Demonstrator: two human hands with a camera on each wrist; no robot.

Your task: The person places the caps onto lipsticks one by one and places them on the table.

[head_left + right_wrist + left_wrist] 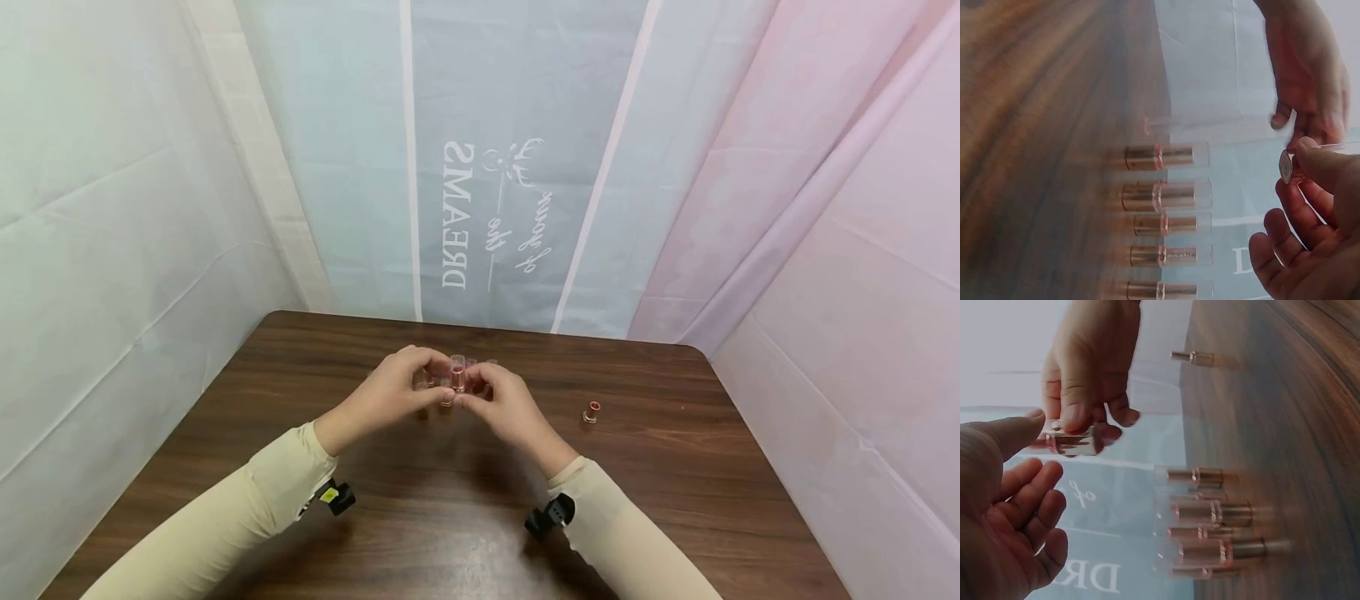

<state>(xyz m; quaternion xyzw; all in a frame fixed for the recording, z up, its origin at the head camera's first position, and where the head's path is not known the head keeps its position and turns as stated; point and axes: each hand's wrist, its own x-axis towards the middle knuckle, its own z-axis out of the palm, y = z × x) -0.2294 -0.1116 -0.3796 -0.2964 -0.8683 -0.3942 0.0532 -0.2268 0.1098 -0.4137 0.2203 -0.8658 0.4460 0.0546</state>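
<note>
A lipstick (457,375) with a clear cap is held upright between both hands, above the table. My left hand (401,383) pinches its capped part between thumb and fingers. Opposite it, my right hand (513,404) pinches the shiny base (1286,166), with the other fingers loosely curled. Whether the cap is fully seated I cannot tell. Behind the hands, several capped lipsticks (1215,513) stand upright in close rows, partly hidden in the head view. A lone lipstick without a cap (592,412) stands to the right of my right hand.
The brown wooden table (637,500) has its far edge against a printed curtain (495,83). White cloth hangs on both sides. A small clear piece (1163,125), blurred, stands beside the row in the right wrist view. Each sleeve carries a black wrist camera (550,517).
</note>
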